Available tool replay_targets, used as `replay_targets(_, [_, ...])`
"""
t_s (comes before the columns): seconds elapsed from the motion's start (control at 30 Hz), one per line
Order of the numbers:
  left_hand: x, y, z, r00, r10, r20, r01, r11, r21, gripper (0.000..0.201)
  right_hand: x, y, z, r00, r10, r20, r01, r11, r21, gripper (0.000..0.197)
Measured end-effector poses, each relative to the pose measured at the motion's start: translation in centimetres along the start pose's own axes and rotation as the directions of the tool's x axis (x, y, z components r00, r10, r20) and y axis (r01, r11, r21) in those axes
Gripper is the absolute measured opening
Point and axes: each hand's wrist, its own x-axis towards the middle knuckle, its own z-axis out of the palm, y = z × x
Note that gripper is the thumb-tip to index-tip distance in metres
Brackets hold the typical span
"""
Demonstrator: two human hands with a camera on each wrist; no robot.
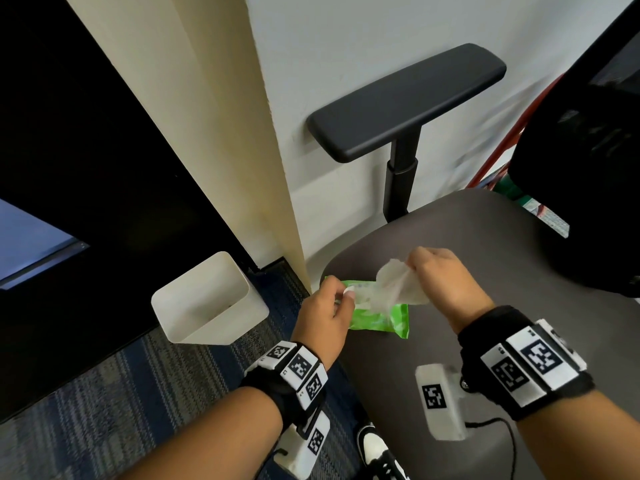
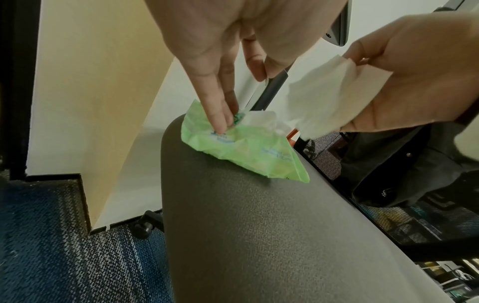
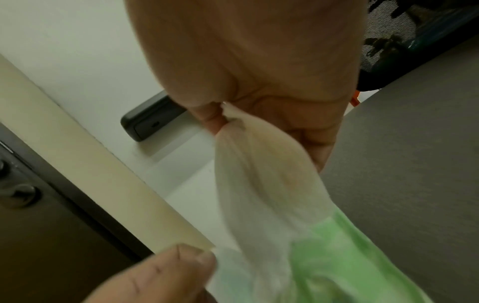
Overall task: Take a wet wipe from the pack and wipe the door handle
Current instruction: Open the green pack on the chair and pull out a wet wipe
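Observation:
A green wet wipe pack (image 1: 384, 318) lies near the left front edge of a grey chair seat (image 1: 502, 258). My left hand (image 1: 341, 292) presses down on the pack (image 2: 249, 151) with straight fingers (image 2: 220, 114). My right hand (image 1: 412, 265) pinches a white wipe (image 1: 398, 282) and holds it up just above the pack's opening; the wipe's lower end still meets the pack (image 3: 350, 256). In the right wrist view the wipe (image 3: 259, 174) hangs from the pinching right hand (image 3: 223, 114). The dark door (image 1: 86, 150) stands to the left, with round dark hardware (image 3: 22, 194) on it.
A white open bin (image 1: 207, 299) sits on the blue carpet between door and chair. The chair's black armrest (image 1: 405, 102) juts out above the seat by the white wall. A black garment (image 1: 588, 185) hangs on the backrest at right. A cream door frame (image 1: 221, 133) borders the door.

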Motion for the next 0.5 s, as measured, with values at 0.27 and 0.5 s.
replay_targets(0.27, [-0.4, 0.8, -0.2, 0.999, 0.045, 0.024, -0.046, 0.999, 0.026, 0.018, -1.0, 1.3, 2.0, 0.963, 0.052, 0.266, -0.001, 0.982, -0.19, 0.032])
replay_targets(0.5, [-0.3, -0.1, 0.3, 0.989, 0.127, 0.073, -0.134, 0.985, 0.112, 0.019, -0.8, 1.7, 2.3, 0.976, 0.079, 0.204, -0.089, 0.995, 0.043, 0.025])
